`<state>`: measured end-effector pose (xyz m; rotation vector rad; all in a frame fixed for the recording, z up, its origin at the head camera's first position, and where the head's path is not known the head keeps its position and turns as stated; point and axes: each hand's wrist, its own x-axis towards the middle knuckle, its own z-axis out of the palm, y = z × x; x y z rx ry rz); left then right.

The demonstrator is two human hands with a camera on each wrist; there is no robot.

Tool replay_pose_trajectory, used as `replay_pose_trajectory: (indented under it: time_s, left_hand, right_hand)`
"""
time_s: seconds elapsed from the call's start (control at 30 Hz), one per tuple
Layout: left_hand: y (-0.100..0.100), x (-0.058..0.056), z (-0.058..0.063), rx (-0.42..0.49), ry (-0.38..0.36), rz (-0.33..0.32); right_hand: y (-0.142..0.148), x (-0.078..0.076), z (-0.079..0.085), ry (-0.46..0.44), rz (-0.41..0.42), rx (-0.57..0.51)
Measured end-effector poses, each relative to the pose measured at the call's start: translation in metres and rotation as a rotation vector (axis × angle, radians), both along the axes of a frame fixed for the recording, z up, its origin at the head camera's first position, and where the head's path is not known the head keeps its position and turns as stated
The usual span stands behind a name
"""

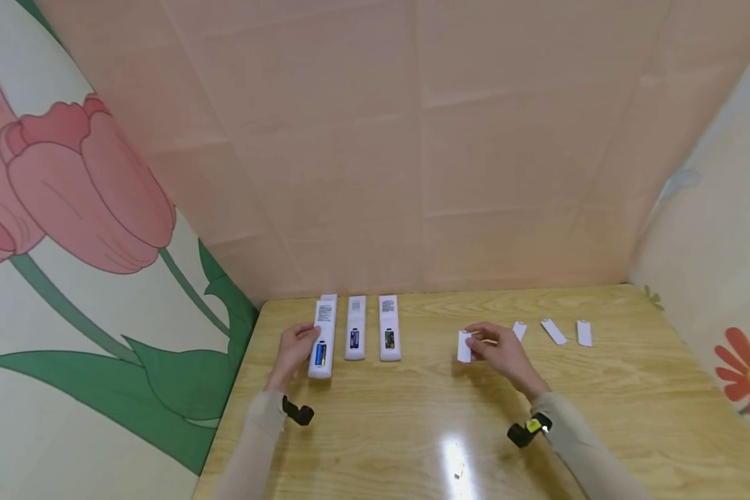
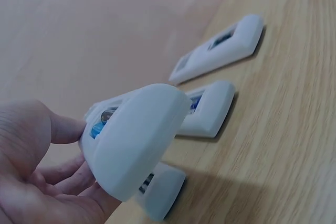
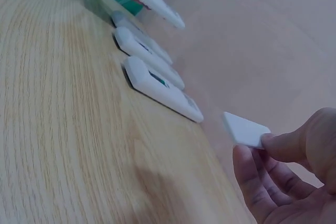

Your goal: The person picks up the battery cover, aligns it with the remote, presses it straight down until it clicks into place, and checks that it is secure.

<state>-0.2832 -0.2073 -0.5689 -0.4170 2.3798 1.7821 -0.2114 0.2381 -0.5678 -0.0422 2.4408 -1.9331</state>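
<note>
My left hand (image 1: 294, 353) grips a white remote control (image 1: 325, 328) raised off the table, its back turned up and blue batteries (image 1: 321, 353) showing in the uncovered compartment. Behind and partly hidden by it lies another white remote (image 2: 162, 192). Two more remotes, a middle one (image 1: 355, 312) and a right one (image 1: 389, 323), rest back-up with batteries visible in their compartments. Between thumb and fingers, my right hand (image 1: 503, 353) pinches a small white battery cover (image 3: 244, 130) above the table, apart from the remotes.
Three loose battery covers lie on the right of the wooden table (image 1: 375, 430): one partly behind my right hand, a tilted cover (image 1: 553, 331) and a straighter cover (image 1: 584, 332). A pinkish sheet (image 1: 350, 173) hangs along the back, and a flower-painted wall (image 1: 87, 305) stands left.
</note>
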Motion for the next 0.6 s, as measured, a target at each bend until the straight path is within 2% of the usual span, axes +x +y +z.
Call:
replay_pose_trajectory:
  time_s: [0.13,0.27,0.6]
  left_hand:
    - [0.005,0.006,0.004,0.015,-0.037,-0.002]
    - [0.012,0.009,0.005,0.028,-0.039,0.009]
    - [0.022,0.010,0.002,0.062,0.003,0.000]
  right_hand:
    - [-0.002,0.002,0.004,-0.003,0.006,0.018]
    - [-0.005,0.004,0.008,-0.001,0.012,0.028]
    - [-0.013,0.006,0.009,-0.005,0.020,0.028]
